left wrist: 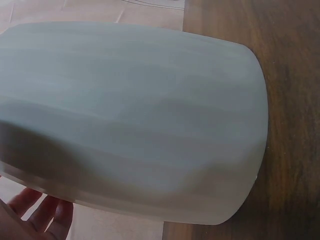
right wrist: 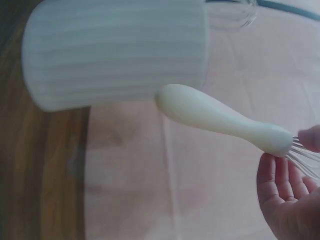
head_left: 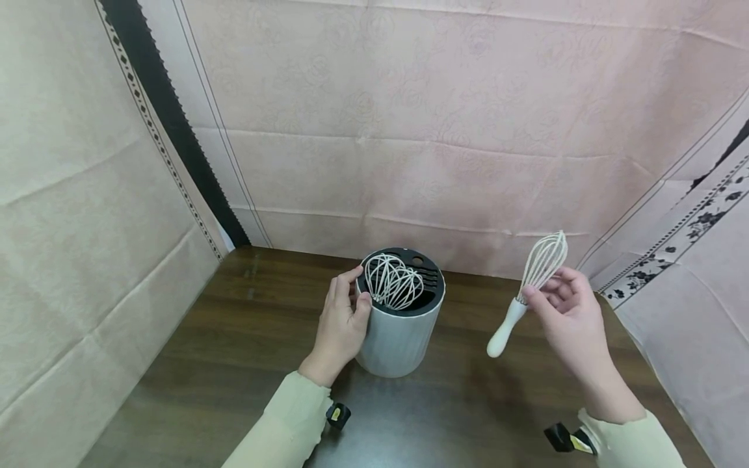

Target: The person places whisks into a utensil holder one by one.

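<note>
A grey-white ribbed utensil holder (head_left: 393, 344) with a black slotted lid (head_left: 430, 286) stands upright on the table. The wire head of one whisk (head_left: 393, 281) shows above the lid; its handle is hidden inside. My left hand (head_left: 341, 322) grips the holder's left side near the rim, thumb in front and fingers farther back. To the right of the holder, my right hand (head_left: 566, 312) pinches a second whisk (head_left: 507, 329) by its wires just above the handle. That whisk is tilted in the air, its pale handle (right wrist: 210, 112) pointing down toward the holder.
The dark brown wooden table (head_left: 234, 383) reaches back to a pale pink patterned cloth (head_left: 409, 175) hanging behind it. More cloth hangs at the left (head_left: 88, 260) and right (head_left: 702, 305) sides.
</note>
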